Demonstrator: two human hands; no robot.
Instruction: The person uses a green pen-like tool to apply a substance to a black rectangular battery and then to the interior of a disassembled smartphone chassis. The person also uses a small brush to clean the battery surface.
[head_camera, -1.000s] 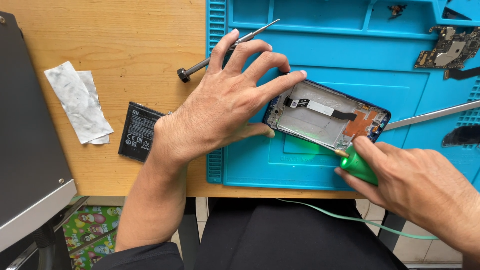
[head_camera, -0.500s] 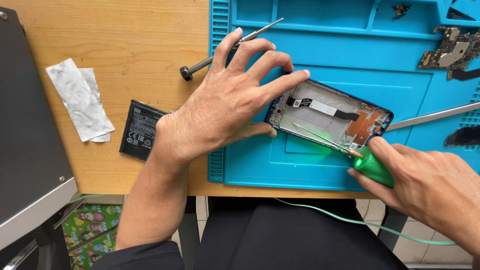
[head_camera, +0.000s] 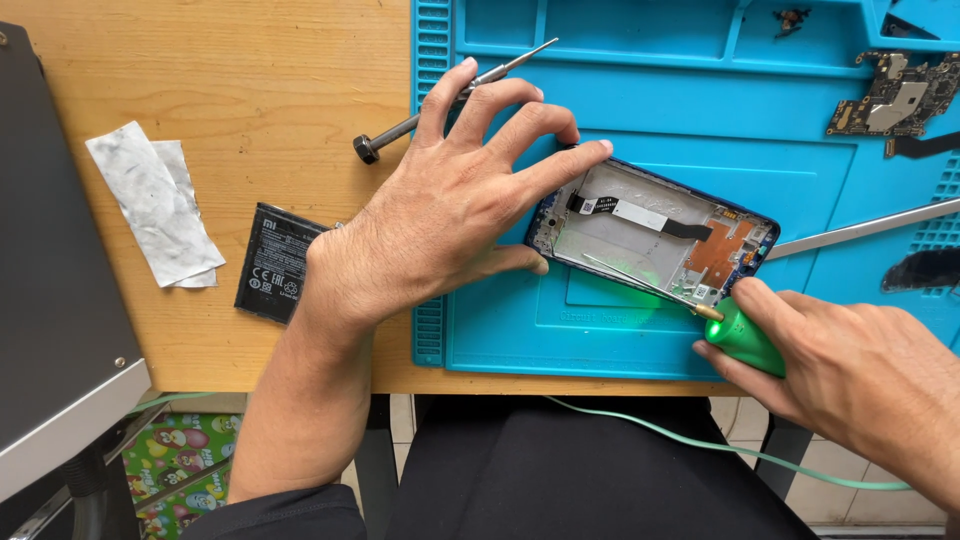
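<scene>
An opened phone frame (head_camera: 655, 235) lies on a blue work mat (head_camera: 640, 110), its inside showing a ribbon cable and an orange flex part. My left hand (head_camera: 450, 200) grips the frame's left end, fingers spread over its top corner and thumb under its near edge. My right hand (head_camera: 850, 365) holds a green-handled tool (head_camera: 742, 338) with a thin metal tip that reaches into the frame's lower edge. A green cord (head_camera: 700, 440) trails from the tool toward my lap.
A screwdriver (head_camera: 400, 128) lies behind my left hand across the mat's edge. A black phone battery (head_camera: 275, 262) and crumpled white wrapping (head_camera: 155, 205) rest on the wooden table. A circuit board (head_camera: 895, 95) and metal tweezers (head_camera: 860, 228) sit at the right. A grey case (head_camera: 50, 300) stands left.
My right hand and the green tool have shifted slightly right along the frame's near edge. My left hand stays on the frame.
</scene>
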